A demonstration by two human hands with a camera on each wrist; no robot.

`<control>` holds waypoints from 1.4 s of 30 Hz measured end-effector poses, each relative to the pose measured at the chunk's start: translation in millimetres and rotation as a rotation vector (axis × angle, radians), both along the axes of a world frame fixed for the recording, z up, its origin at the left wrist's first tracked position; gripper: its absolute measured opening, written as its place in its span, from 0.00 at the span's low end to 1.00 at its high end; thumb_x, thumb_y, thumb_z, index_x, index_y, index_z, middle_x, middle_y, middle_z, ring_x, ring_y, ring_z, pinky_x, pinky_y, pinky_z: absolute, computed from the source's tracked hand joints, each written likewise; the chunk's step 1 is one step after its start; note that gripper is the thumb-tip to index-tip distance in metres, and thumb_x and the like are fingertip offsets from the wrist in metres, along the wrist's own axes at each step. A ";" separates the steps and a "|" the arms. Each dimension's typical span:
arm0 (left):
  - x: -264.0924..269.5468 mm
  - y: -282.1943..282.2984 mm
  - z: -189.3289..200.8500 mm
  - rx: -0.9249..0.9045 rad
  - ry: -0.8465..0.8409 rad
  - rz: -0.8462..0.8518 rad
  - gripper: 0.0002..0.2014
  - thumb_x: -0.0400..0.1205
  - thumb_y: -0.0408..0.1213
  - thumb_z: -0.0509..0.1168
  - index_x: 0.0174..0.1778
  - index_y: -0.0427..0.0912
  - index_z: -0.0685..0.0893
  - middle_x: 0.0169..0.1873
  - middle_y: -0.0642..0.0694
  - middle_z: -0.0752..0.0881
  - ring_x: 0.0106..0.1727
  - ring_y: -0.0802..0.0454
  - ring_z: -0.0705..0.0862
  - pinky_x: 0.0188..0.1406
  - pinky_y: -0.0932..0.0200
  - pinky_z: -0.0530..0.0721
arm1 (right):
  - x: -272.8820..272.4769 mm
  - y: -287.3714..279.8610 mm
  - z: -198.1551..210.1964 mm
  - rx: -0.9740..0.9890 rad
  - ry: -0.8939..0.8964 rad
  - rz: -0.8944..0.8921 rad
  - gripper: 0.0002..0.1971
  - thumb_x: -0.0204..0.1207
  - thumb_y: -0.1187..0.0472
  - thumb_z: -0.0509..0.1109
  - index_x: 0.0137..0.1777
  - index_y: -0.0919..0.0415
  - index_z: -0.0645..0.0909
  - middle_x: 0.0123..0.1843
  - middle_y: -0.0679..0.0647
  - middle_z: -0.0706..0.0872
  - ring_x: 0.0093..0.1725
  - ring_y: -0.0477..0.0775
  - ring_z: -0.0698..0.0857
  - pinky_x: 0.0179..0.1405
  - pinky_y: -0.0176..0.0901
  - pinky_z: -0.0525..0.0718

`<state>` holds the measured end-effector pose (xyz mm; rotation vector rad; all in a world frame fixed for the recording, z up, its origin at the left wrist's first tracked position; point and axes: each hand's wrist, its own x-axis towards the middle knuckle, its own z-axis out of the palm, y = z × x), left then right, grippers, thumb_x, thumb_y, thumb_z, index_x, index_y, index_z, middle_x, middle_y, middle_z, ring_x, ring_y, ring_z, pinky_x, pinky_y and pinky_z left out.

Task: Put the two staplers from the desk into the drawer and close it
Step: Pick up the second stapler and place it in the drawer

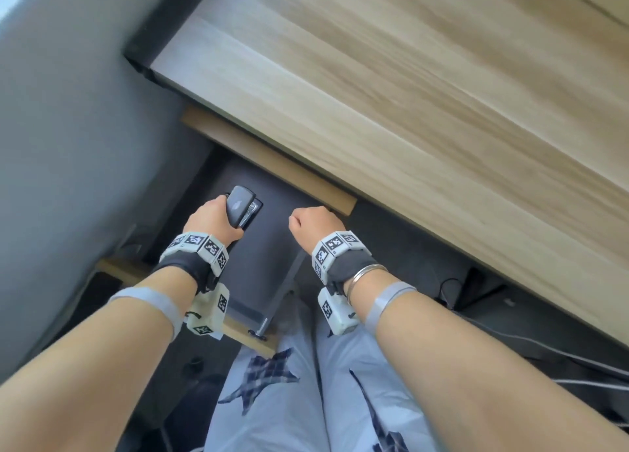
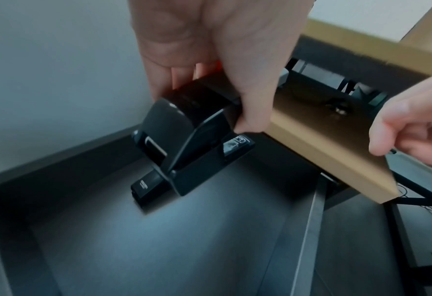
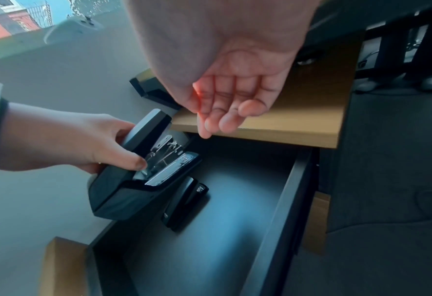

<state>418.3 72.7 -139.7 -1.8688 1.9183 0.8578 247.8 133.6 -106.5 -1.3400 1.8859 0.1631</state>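
A large black stapler [image 1: 242, 206] hangs tilted over the open dark drawer [image 1: 272, 247], low above its floor. My left hand [image 1: 218, 220] grips it, thumb on one side and fingers on the other [image 2: 207, 104]. In the right wrist view its metal staple channel shows [image 3: 139, 176]. A smaller black stapler [image 3: 184, 202] lies on the drawer floor [image 3: 235, 200] just beneath it, also in the left wrist view [image 2: 146, 186]. My right hand [image 1: 309, 223] hovers empty at the drawer's right, fingers [image 3: 225, 120] loosely curled, beside the wooden board above the drawer.
The pale wooden desk top [image 1: 408, 94] overhangs the drawer. A wooden board [image 1: 272, 158] sits just above the drawer's back. A grey wall [image 1: 68, 145] runs along the left. The drawer's wooden front [image 1: 245, 332] is near my legs [image 1: 306, 400]. Cables [image 1: 510, 342] lie on the floor at right.
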 end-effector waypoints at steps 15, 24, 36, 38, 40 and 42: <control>-27.2 -2.8 -102.0 0.117 -0.007 -0.030 0.23 0.70 0.37 0.73 0.57 0.34 0.75 0.59 0.35 0.83 0.62 0.35 0.82 0.57 0.48 0.80 | -9.8 2.9 -73.1 0.103 0.009 -0.028 0.14 0.85 0.59 0.51 0.40 0.59 0.72 0.40 0.56 0.77 0.39 0.61 0.76 0.37 0.44 0.70; -31.5 -0.3 -124.6 0.137 -0.006 -0.036 0.29 0.72 0.35 0.73 0.68 0.35 0.72 0.64 0.34 0.79 0.64 0.34 0.80 0.59 0.47 0.80 | -15.3 0.7 -86.1 0.102 -0.007 -0.038 0.14 0.84 0.59 0.51 0.40 0.59 0.73 0.39 0.57 0.78 0.38 0.62 0.75 0.31 0.42 0.68; -29.1 4.0 -127.7 0.184 -0.039 0.035 0.33 0.72 0.40 0.75 0.70 0.36 0.70 0.67 0.35 0.75 0.66 0.35 0.79 0.60 0.45 0.80 | -16.0 -2.5 -83.3 0.115 -0.001 -0.018 0.17 0.85 0.60 0.49 0.47 0.63 0.80 0.41 0.57 0.79 0.39 0.61 0.77 0.37 0.43 0.72; -25.8 3.3 -118.9 0.188 -0.053 0.058 0.33 0.73 0.41 0.75 0.71 0.35 0.69 0.68 0.34 0.75 0.68 0.36 0.78 0.62 0.44 0.79 | -14.9 -3.5 -75.6 0.104 0.002 -0.014 0.15 0.85 0.60 0.49 0.42 0.60 0.76 0.41 0.57 0.79 0.38 0.61 0.76 0.36 0.43 0.71; -20.0 3.1 -107.0 0.178 -0.068 0.073 0.29 0.75 0.40 0.73 0.68 0.34 0.71 0.67 0.33 0.76 0.66 0.35 0.79 0.61 0.44 0.79 | -13.6 -4.2 -66.3 0.082 0.003 -0.013 0.14 0.85 0.60 0.50 0.41 0.59 0.74 0.40 0.56 0.79 0.38 0.60 0.76 0.30 0.40 0.69; -9.5 4.5 -93.8 0.186 -0.099 0.067 0.23 0.78 0.39 0.69 0.65 0.33 0.74 0.64 0.33 0.78 0.65 0.34 0.79 0.60 0.45 0.79 | -11.7 -4.7 -55.6 0.059 -0.001 -0.019 0.14 0.84 0.61 0.50 0.40 0.60 0.74 0.39 0.57 0.78 0.36 0.60 0.76 0.23 0.37 0.63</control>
